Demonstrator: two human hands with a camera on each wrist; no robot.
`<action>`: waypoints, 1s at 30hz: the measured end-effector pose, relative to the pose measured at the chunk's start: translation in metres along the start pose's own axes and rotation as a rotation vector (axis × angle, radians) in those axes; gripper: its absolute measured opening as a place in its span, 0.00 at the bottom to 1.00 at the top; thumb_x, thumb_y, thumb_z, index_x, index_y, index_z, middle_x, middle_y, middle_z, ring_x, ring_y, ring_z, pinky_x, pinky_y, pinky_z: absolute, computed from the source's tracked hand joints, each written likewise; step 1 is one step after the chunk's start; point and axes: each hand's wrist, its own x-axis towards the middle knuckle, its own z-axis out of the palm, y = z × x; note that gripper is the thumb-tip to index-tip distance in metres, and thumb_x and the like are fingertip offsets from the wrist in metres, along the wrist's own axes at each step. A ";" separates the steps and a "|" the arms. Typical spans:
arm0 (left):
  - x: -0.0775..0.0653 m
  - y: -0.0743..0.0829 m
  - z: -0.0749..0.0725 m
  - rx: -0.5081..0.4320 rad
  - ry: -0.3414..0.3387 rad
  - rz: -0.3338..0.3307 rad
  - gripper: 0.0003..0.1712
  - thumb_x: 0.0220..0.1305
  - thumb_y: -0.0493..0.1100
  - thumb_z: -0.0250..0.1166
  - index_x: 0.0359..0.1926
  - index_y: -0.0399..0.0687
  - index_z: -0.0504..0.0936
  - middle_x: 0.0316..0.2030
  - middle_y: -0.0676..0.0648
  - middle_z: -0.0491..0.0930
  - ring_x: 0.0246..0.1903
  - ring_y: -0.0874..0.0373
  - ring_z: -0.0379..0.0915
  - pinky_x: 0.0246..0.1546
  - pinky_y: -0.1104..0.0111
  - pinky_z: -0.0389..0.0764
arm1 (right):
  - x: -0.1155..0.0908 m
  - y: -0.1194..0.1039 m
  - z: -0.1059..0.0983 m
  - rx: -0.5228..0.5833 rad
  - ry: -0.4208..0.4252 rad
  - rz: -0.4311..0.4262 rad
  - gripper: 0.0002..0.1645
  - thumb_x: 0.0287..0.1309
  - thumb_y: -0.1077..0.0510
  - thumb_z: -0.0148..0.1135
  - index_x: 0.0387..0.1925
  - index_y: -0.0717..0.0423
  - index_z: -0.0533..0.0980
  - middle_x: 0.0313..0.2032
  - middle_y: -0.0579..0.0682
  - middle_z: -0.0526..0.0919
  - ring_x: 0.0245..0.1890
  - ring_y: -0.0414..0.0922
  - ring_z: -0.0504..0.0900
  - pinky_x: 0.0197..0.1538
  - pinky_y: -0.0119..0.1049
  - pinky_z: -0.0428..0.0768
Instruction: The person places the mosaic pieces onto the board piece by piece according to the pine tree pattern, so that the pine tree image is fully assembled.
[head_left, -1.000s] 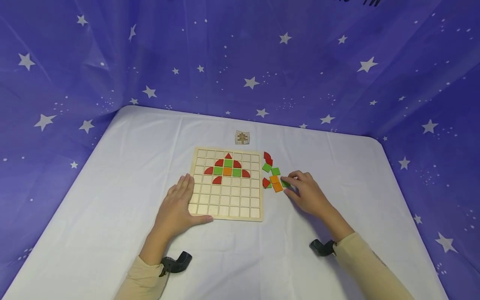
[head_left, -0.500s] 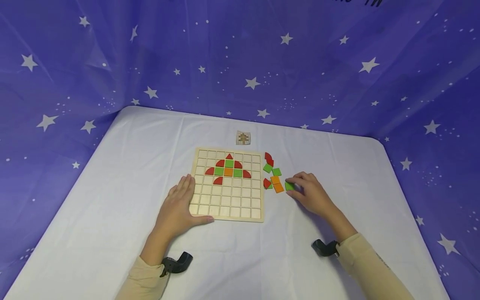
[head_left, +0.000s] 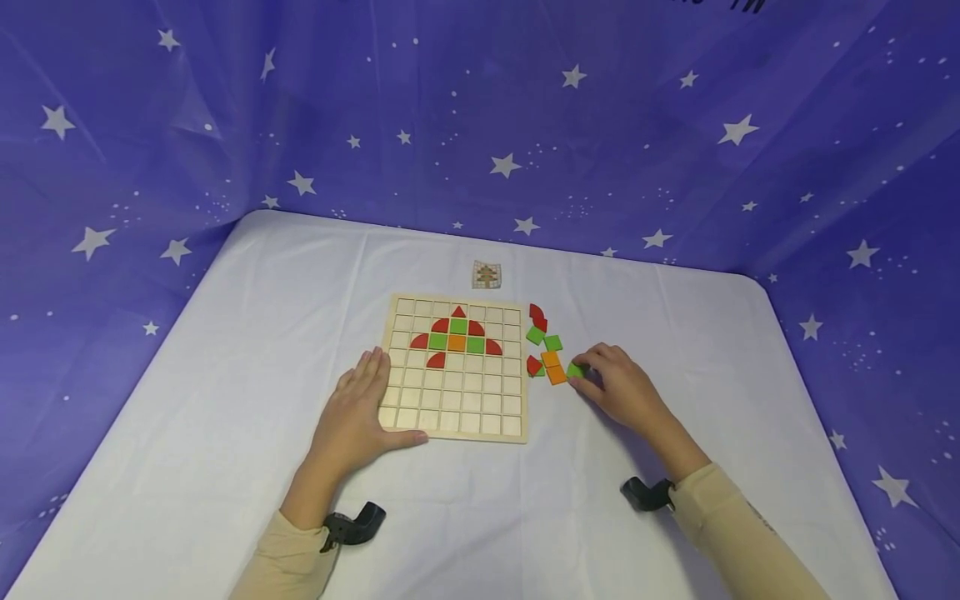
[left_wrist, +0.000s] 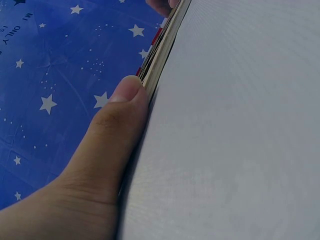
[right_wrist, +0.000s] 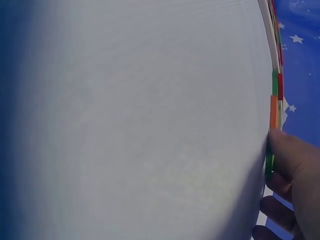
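My left hand [head_left: 349,425] lies along the left side of a wooden grid board [head_left: 467,398], fingers straight, thumb stretched along the near edge. The left wrist view shows that thumb [left_wrist: 102,145] against the board's edge. Red, green and one orange tile [head_left: 457,343] form a stepped pattern in the board's upper cells. Off the board's right side, my right hand [head_left: 622,390] pinches a green tile [head_left: 574,370] between thumb and fingers, low at the tabletop. It sits close beside two orange tiles [head_left: 553,368]; fingers hide part of it.
Loose red tiles [head_left: 536,312] and green tiles [head_left: 552,342] lie between board and right hand; a red one overlaps a green one. A small card [head_left: 487,275] with a tree pattern lies beyond the board. A star-printed purple cloth [head_left: 480,125] rises behind the white table [head_left: 675,317].
The green tile in my right hand first slid right, away from the orange tiles, then came slightly back left beside them. My left hand and the board tiles stay as they were.
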 end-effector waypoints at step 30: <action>0.000 0.001 -0.001 -0.003 -0.008 -0.011 0.81 0.36 0.85 0.66 0.78 0.37 0.46 0.79 0.40 0.44 0.79 0.44 0.38 0.77 0.49 0.47 | 0.031 -0.050 -0.001 0.004 -0.030 -0.094 0.19 0.64 0.46 0.64 0.47 0.54 0.79 0.37 0.46 0.77 0.39 0.44 0.73 0.41 0.38 0.76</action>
